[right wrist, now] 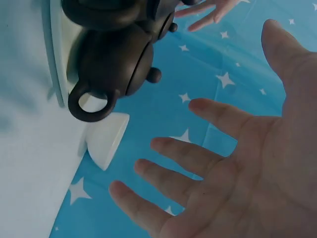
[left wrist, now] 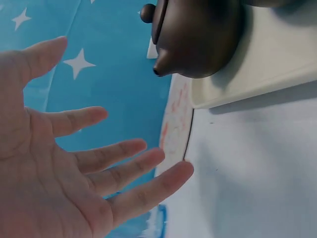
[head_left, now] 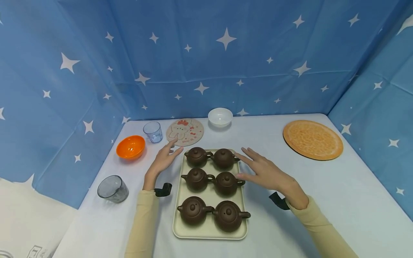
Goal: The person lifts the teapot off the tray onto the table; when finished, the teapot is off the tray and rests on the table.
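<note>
We seem at a hovering step, left hand (head_left: 164, 160) and right hand (head_left: 267, 173) empty, fingers spread apart, flanking the teapots (head_left: 226, 218) on the tray (head_left: 190, 233) (lower centre), where gripping would call for moving inward.

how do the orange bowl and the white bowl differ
The orange bowl is bright orange, while the white bowl is plain white. The orange bowl stands at the table's left, between the blue glass and the grey glass; the white bowl stands near the far edge, beyond the tray. Both are round and upright.
</note>
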Tool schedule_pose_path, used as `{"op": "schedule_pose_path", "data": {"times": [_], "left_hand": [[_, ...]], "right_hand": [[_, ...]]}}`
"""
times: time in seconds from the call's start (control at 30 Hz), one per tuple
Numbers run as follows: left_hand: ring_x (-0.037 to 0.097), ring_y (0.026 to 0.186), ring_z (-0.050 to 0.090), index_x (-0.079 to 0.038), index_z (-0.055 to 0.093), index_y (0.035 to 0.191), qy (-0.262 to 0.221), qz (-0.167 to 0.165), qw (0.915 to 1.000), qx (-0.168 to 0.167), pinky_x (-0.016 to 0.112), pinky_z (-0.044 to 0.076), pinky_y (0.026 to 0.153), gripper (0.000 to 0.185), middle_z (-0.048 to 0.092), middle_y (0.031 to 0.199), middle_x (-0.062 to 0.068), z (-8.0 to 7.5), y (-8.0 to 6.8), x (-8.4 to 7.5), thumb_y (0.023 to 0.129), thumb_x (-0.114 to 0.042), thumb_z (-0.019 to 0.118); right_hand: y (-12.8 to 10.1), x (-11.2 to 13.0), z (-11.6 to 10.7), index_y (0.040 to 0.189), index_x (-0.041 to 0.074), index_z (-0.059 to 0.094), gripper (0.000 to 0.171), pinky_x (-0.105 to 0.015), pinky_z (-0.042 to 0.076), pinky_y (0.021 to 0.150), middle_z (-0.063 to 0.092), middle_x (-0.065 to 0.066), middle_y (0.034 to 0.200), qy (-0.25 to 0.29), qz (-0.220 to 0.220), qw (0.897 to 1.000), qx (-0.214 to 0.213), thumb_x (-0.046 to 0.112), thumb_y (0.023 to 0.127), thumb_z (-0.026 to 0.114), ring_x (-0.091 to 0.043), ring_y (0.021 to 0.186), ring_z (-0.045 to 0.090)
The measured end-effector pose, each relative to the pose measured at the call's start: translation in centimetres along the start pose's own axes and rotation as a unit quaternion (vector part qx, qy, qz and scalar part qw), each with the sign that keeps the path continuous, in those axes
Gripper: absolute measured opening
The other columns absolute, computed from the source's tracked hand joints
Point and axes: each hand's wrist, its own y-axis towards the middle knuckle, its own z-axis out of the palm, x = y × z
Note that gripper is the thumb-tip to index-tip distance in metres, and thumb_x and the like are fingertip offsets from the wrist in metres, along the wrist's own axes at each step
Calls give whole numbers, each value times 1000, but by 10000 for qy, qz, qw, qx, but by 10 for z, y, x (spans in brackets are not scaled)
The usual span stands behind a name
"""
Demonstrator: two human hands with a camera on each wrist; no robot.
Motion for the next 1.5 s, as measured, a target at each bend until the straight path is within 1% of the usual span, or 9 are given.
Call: {"op": "schedule_pose_path", "data": {"times": [0.13, 0.27, 0.4, 0.5, 0.77, 0.9, 1.13, 1.3, 1.5], "left_hand": [[41, 126, 46, -8, 31, 149, -991, -233, 9947, 157, 47, 54, 91, 65, 41, 142, 26, 4, 9, 8, 98, -42, 50], [43, 121, 49, -2, 30, 148, -1999, -572, 9777, 289, 47, 57, 84, 61, 41, 138, 30, 8, 17, 14, 100, -34, 48], [43, 117, 52, -1, 32, 147, -2539, -951, 9621, 287, 49, 57, 84, 57, 43, 135, 31, 12, 21, 17, 100, -30, 47], [41, 115, 54, -1, 32, 147, -2628, -1090, 9581, 327, 47, 58, 82, 57, 45, 133, 30, 14, 21, 20, 101, -31, 46], [26, 95, 62, 2, 35, 145, -2626, -1192, 9564, 455, 41, 60, 77, 58, 53, 125, 27, 17, 22, 28, 101, -35, 44], [22, 87, 63, 6, 42, 139, -2655, -1236, 9553, 398, 39, 61, 74, 51, 56, 120, 26, 19, 24, 30, 101, -28, 45], [19, 83, 62, 7, 48, 134, -2602, -1284, 9559, 449, 36, 61, 71, 40, 57, 120, 26, 21, 26, 32, 96, -7, 48], [19, 80, 65, 10, 53, 128, -2524, -1165, 9601, 302, 36, 61, 68, 38, 62, 112, 26, 23, 26, 34, 92, -3, 54], [18, 79, 67, 11, 56, 123, -2469, -1192, 9615, 156, 36, 61, 66, 39, 66, 102, 22, 26, 25, 36, 87, -1, 61]], "right_hand": [[6, -2, 2, 151, 20, 33, 75, -63, 39, 101, 28, -23, 153, 51, -124, 9999, -14, 55, 89, 57, -43, 139, 29], [17, -8, 4, 149, 17, 36, 74, -62, 40, 101, 30, -23, 152, 252, -99, 9996, 42, 54, 89, 58, -43, 136, 33], [28, -15, 8, 147, 13, 39, 72, -60, 40, 103, 34, -24, 149, 420, -111, 9990, 63, 50, 90, 59, -42, 135, 36], [35, -19, 11, 146, 9, 40, 72, -58, 40, 104, 37, -25, 147, 449, -160, 9988, 56, 49, 89, 60, -41, 133, 39], [47, -25, 16, 139, 2, 48, 67, -52, 44, 103, 53, -18, 137, 709, -340, 9969, 67, 41, 88, 65, -35, 126, 50], [50, -29, 19, 135, 0, 52, 60, -50, 49, 96, 57, -19, 132, 840, -321, 9959, 109, 36, 89, 65, -35, 112, 59], [55, -34, 21, 122, -5, 62, 45, -47, 54, 84, 64, -21, 120, 930, -281, 9953, -53, 23, 88, 68, -34, 108, 62], [61, -38, 24, 114, -5, 67, 33, -43, 56, 76, 69, -18, 109, 986, -245, 9946, -207, 15, 86, 70, -30, 97, 67], [65, -43, 29, 107, -2, 71, 26, -40, 58, 76, 72, -14, 101, 1193, -100, 9924, -300, 11, 85, 71, -27, 92, 68]]}}
